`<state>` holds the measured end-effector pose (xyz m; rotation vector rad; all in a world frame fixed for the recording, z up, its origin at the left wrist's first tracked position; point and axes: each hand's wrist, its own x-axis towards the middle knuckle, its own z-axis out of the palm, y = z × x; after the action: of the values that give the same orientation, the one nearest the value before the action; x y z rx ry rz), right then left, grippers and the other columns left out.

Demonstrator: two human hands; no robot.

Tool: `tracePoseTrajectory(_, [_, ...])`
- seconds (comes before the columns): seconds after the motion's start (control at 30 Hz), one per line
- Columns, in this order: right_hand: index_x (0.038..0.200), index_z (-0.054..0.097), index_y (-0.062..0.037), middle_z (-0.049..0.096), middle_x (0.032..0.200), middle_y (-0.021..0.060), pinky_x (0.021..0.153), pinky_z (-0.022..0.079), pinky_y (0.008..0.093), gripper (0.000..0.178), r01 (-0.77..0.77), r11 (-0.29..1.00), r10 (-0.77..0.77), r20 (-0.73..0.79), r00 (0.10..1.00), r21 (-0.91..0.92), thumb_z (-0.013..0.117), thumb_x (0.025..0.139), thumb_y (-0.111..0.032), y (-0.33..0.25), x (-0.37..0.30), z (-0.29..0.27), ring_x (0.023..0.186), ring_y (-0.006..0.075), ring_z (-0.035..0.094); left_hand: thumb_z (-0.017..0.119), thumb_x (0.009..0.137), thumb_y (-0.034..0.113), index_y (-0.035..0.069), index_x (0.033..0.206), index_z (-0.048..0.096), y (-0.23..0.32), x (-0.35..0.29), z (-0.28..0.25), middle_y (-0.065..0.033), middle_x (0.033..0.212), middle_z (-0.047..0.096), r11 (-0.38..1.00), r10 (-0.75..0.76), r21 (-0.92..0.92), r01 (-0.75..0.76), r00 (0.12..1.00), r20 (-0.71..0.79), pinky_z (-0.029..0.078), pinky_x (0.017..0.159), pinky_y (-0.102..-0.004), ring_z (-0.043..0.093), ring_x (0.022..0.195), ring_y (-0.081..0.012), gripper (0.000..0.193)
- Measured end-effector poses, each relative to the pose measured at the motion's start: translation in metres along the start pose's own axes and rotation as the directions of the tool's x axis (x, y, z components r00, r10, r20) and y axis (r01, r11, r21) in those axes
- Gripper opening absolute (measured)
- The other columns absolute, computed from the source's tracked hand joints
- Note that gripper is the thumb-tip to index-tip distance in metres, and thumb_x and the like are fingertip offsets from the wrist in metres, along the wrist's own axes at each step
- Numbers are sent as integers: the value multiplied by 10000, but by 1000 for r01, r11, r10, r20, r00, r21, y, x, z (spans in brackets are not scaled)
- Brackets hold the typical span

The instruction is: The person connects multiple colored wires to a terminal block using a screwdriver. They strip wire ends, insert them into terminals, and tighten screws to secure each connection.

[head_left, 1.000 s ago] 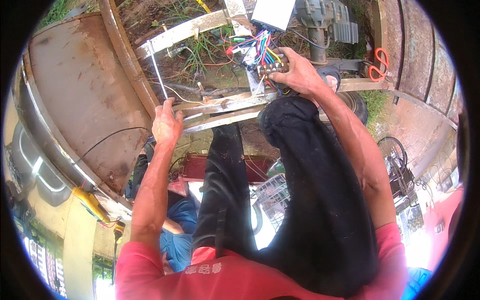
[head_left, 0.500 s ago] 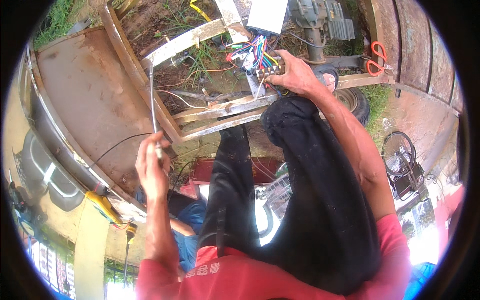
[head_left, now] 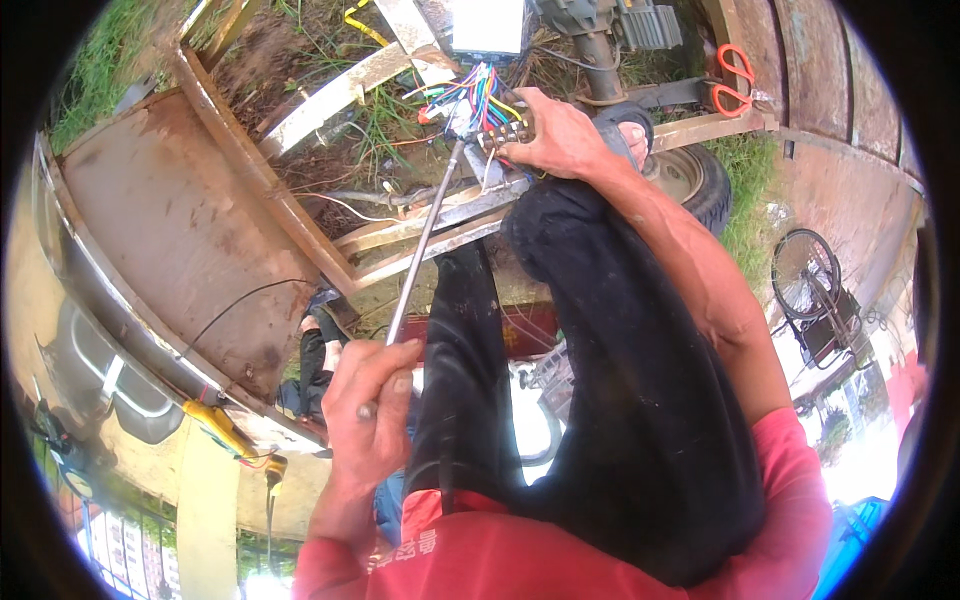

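My left hand (head_left: 368, 412) is closed around the handle end of a T-handle socket wrench (head_left: 425, 240). Its long metal shaft slants up and right, and the tip reaches the left end of a dark terminal block (head_left: 510, 135); whether it sits on a fastener is too small to tell. With fingers and thumb, my right hand (head_left: 565, 138) grips the block from its right side. A bundle of coloured wires (head_left: 488, 98) runs from the block up to a white-topped box (head_left: 487, 28).
A rusty metal frame (head_left: 255, 180) surrounds the work, with a flat panel (head_left: 180, 190) at left. Red-handled scissors (head_left: 733, 82) rest on the frame at right, above a wheel (head_left: 690, 190). A yellow multimeter (head_left: 218, 428) lies lower left. Another person's foot (head_left: 327, 325) shows nearby.
My left hand has moved right and nearer to me, swinging the wrench's tip from the left frame bar to the terminal block. My right hand keeps its grip; the whole view has shifted slightly.
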<state>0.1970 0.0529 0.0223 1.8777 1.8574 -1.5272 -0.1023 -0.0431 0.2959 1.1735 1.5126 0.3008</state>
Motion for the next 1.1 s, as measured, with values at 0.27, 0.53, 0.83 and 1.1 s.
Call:
tracePoseTrajectory(0.27, [1434, 550, -26, 734, 1139, 278, 949, 542, 491, 828, 24, 1000, -24, 2, 1000, 18, 833, 781, -450, -1, -2, -2, 1102, 438, 703, 664, 971, -23, -21, 1184, 735, 1, 21, 8, -138, 974, 698, 994, 96, 51, -101, 990, 102, 521, 767, -342, 649, 859, -253, 225])
tracePoseTrajectory(0.53, [1362, 562, 8, 716, 1161, 306, 941, 547, 520, 775, 43, 999, -42, -25, 999, 29, 807, 754, -406, -1, -3, -2, 1084, 462, 704, 682, 960, -27, -3, 1187, 738, -1, 33, 16, -140, 970, 692, 988, 107, 97, -119, 987, 123, 524, 754, -346, 656, 846, -253, 235])
tracePoseTrajectory(0.83, [1421, 547, -19, 725, 1165, 286, 951, 547, 504, 819, 55, 998, -55, -33, 998, 5, 822, 769, -432, 4, -1, 3, 1104, 452, 700, 722, 899, -28, 43, 1236, 706, 14, 47, 9, -131, 1017, 642, 893, 224, 307, -330, 915, 335, 562, 625, -397, 704, 768, -306, 344])
tracePoseTrajectory(1.1, [1446, 533, -22, 705, 1207, 296, 965, 541, 499, 850, 57, 998, -56, -19, 998, 7, 835, 761, -422, 3, 0, 3, 1138, 452, 684, 777, 875, 128, 55, 1157, 686, 34, 69, -7, -114, 934, 574, 778, 147, 453, -435, 827, 542, 534, 571, -446, 683, 728, -316, 305])
